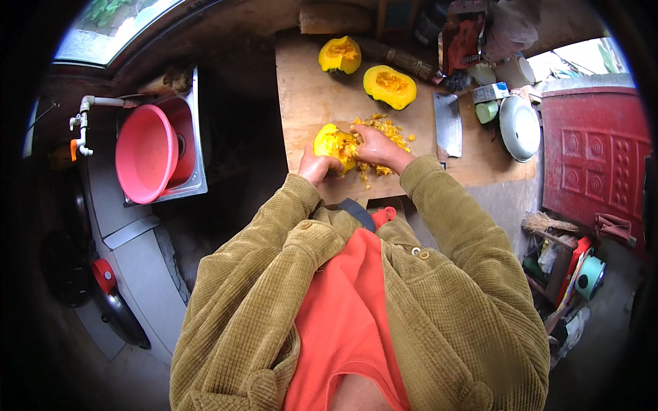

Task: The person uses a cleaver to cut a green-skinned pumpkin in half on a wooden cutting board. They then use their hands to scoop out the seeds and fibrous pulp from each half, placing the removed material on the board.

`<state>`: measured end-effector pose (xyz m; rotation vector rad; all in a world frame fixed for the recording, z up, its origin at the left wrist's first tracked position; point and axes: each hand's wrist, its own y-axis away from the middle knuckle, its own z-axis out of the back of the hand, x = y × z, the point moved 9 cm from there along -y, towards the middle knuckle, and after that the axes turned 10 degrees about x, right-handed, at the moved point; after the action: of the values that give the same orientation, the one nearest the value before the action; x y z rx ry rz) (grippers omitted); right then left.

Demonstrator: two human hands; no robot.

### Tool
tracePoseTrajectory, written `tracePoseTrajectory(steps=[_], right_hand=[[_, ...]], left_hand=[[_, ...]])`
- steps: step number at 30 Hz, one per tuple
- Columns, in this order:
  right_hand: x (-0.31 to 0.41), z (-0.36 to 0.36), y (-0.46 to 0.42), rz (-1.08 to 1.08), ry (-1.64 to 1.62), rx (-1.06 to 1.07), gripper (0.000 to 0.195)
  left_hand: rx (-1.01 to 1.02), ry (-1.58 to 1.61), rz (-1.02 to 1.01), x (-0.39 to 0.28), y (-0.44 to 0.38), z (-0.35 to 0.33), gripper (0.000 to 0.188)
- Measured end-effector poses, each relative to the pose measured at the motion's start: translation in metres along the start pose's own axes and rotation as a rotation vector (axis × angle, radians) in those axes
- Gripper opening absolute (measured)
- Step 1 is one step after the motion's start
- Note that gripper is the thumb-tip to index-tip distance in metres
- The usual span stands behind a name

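My left hand (pixel 317 165) grips a cut piece of pumpkin (pixel 327 141) from its left side, just above the near part of a wooden table (pixel 303 97). On the other side, the fingers of my right hand (pixel 378 148) reach into its stringy, seedy hollow; whether they pinch any pulp cannot be told. Loose seeds and pulp (pixel 393 132) lie scattered on the wood beside and under my right hand. Farther back rest two more cut pumpkin pieces, one hollow side up (pixel 389 88) and another (pixel 339 55) near the far left corner.
A cleaver (pixel 448 123) lies to the right of the seeds. Beyond it are a metal bowl (pixel 519 128), a small carton (pixel 489 92) and a green cup (pixel 486 111). On the left, a pink basin (pixel 146 154) leans in a sink (pixel 198 174) beneath a tap (pixel 79 128).
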<state>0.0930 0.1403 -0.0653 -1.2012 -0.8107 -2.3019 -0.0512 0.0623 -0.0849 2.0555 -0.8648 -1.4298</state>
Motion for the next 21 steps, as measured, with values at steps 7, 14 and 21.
tracePoseTrajectory(steps=[7, 14, 21], right_hand=[[-0.012, -0.033, 0.005, -0.447, -0.495, 0.398, 0.052], [-0.017, -0.045, 0.019, -0.473, -0.856, 0.318, 0.038], [-0.018, -0.039, 0.004, -0.581, -0.403, 0.348, 0.046]], left_hand=[[-0.039, -0.027, 0.005, 0.002, 0.001, 0.002, 0.08], [-0.012, 0.016, -0.029, -0.009, 0.002, -0.003, 0.078], [-0.094, -0.071, -0.125, 0.007, -0.01, 0.01, 0.084]])
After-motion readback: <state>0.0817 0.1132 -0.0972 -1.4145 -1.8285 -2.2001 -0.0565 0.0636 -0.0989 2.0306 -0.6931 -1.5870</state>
